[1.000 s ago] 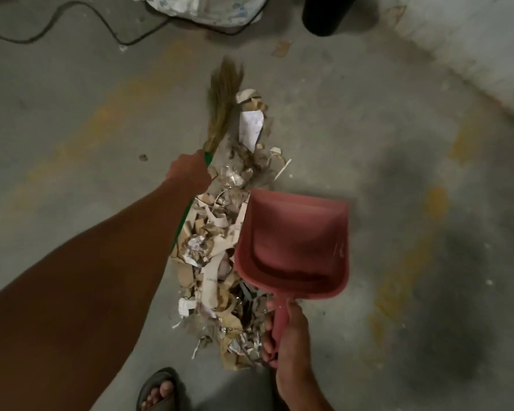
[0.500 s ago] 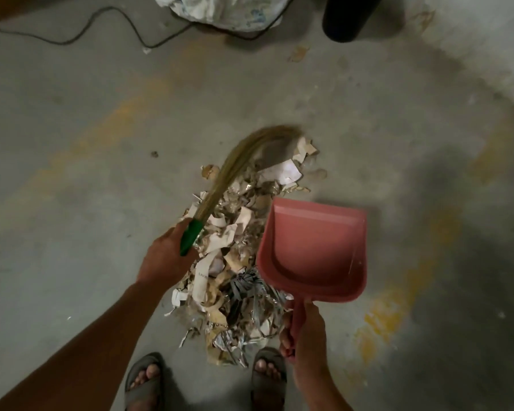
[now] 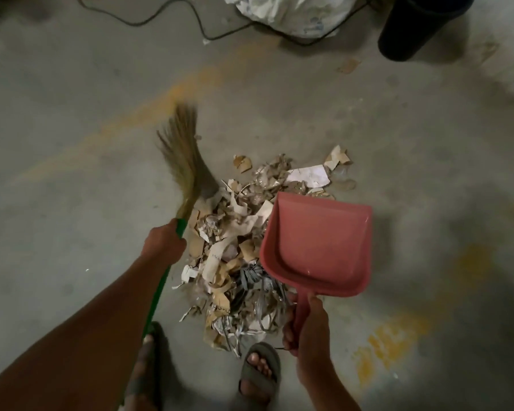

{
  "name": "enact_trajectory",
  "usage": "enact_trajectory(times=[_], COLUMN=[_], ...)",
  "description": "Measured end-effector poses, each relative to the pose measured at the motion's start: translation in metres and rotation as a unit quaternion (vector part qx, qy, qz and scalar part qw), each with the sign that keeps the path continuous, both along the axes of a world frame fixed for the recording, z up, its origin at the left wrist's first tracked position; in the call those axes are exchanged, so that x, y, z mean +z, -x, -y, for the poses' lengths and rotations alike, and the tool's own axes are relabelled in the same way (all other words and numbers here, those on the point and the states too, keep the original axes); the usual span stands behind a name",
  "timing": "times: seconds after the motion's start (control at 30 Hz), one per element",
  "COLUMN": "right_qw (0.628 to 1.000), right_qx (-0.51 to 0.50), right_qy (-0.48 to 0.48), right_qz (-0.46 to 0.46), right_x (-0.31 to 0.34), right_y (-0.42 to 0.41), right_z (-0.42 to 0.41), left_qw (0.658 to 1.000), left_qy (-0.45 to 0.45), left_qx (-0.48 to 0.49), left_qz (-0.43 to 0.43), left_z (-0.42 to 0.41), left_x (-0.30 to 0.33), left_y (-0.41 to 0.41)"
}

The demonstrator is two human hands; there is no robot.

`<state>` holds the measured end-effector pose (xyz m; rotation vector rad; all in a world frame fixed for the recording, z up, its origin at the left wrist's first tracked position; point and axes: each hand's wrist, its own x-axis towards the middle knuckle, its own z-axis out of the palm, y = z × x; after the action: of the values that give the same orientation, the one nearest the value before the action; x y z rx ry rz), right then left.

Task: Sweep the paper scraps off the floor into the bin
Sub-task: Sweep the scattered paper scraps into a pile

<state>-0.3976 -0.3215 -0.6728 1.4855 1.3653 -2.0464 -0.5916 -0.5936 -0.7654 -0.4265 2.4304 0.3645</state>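
Grey concrete floor [image 3: 72, 84] with faded yellow marks fills the view, and the paper scraps [image 3: 238, 250] lie on it in one heap right in front of the person's feet. The heap is longer than it is wide, and it runs from the feet away toward the far side. One pink dustpan [image 3: 315, 244] hangs just over the right edge of the heap, with its open mouth pointing away, not at the scraps. The right hand [image 3: 309, 336] has its fingers curled round the dustpan's handle, down near the feet. One broom [image 3: 184, 161] sits on the left side of the heap, and its straw end is blurry (so it looks like it is swinging). The left hand [image 3: 163, 244] is wrapped round the green stick. Both hands are close to the heap, one on each side, so the scraps lie between broom and pan. I think the pan must turn to face the heap before the broom can push scraps in. One dark bin [image 3: 410, 31] stands well apart at the far right. Near it are one white bag [image 3: 294, 13] and one black cable [image 3: 161, 22].
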Motion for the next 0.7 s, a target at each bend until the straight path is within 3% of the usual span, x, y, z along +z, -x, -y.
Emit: enact_trajectory(times=[0.1, 0.2, 0.37, 0.7], right_qw=[1.000, 0.999, 0.998, 0.992], right_qx=[0.016, 0.040, 0.055, 0.120], right_qy=[-0.001, -0.011, -0.022, -0.014], right_qz=[0.013, 0.028, 0.004, -0.025], right_x=[0.002, 0.006, 0.016, 0.032], right_y=[-0.013, -0.024, -0.030, -0.041], right_z=[-0.001, -0.001, 0.000, -0.012], left_qw=[0.996, 0.993, 0.978, 0.950], left_qy=[-0.033, -0.063, -0.125, -0.093], left_qx=[-0.075, -0.085, 0.014, 0.230], left_qz=[-0.018, -0.059, -0.166, -0.192], left_z=[-0.012, -0.025, -0.038, -0.031], left_x=[-0.007, 0.000, 0.026, 0.059], left_y=[-0.025, -0.054, -0.112, -0.227])
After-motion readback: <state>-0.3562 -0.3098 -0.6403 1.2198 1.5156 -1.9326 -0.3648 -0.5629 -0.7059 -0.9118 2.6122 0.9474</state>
